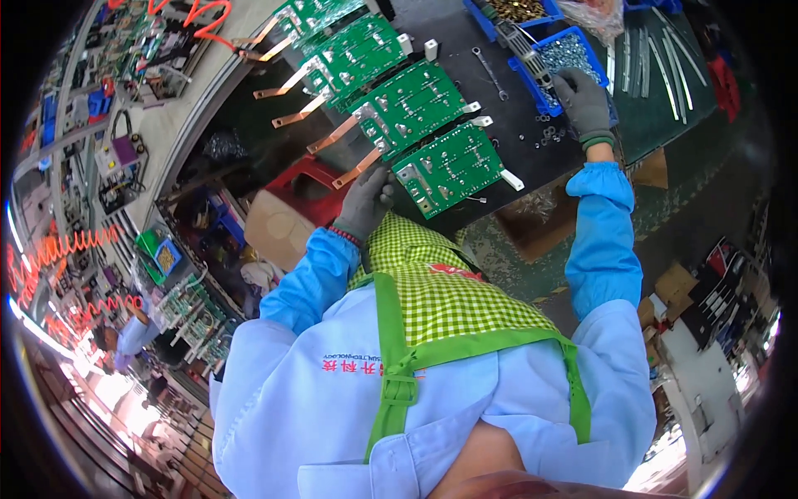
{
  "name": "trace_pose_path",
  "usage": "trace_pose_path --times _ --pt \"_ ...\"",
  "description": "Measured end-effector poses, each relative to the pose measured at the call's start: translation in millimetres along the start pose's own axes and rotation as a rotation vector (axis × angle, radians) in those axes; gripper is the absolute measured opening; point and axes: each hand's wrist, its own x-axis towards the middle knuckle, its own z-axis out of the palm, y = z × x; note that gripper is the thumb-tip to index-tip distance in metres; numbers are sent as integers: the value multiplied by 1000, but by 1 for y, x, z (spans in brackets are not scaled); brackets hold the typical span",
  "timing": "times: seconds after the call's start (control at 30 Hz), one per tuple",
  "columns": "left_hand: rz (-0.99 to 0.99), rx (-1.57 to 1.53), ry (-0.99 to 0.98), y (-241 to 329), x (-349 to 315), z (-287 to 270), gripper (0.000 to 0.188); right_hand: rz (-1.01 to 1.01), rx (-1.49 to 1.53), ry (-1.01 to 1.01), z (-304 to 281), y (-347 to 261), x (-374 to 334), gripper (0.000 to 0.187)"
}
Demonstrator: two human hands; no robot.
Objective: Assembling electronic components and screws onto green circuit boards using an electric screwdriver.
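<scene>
My left hand (366, 202), in a grey glove, is curled at the left corner of the nearest green circuit board (449, 169); anything inside its fingers is hidden. Copper strips (357, 169) stick out from the left ends of the boards, and white brackets (511, 179) from their right ends. My gloved right hand (584, 104) is at the near right part of a blue bin (546, 106) of small silvery fasteners (569, 55), its fingers bent down and together. Beside those fingers, a grey power screwdriver (529, 58) lies across the bin. What the fingertips hold cannot be seen.
A wrench (490, 73) lies between boards and bins. Loose nuts or washers (546, 133) are scattered by the bin. Another blue bin (519, 10) holds brassy fasteners. Long metal strips (669, 71) lie at right. A red stool (303, 185) stands below the table's left side.
</scene>
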Motion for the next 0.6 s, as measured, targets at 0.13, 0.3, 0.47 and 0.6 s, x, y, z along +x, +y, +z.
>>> trace_pose_path --times 0.13,0.3,0.47,0.6 --pt "-44 -37 -108 -17 17 -6 18 -54 50 -11 4 -19 4 28" --pt "109 22 133 -9 12 -4 24 -33 87 -42 3 -15 -2 27" --pt "219 282 -10 -10 3 1 28 -30 50 6 -13 -13 28 29" --pt "131 416 45 -7 14 2 36 -110 -77 71 -10 -4 83 30"
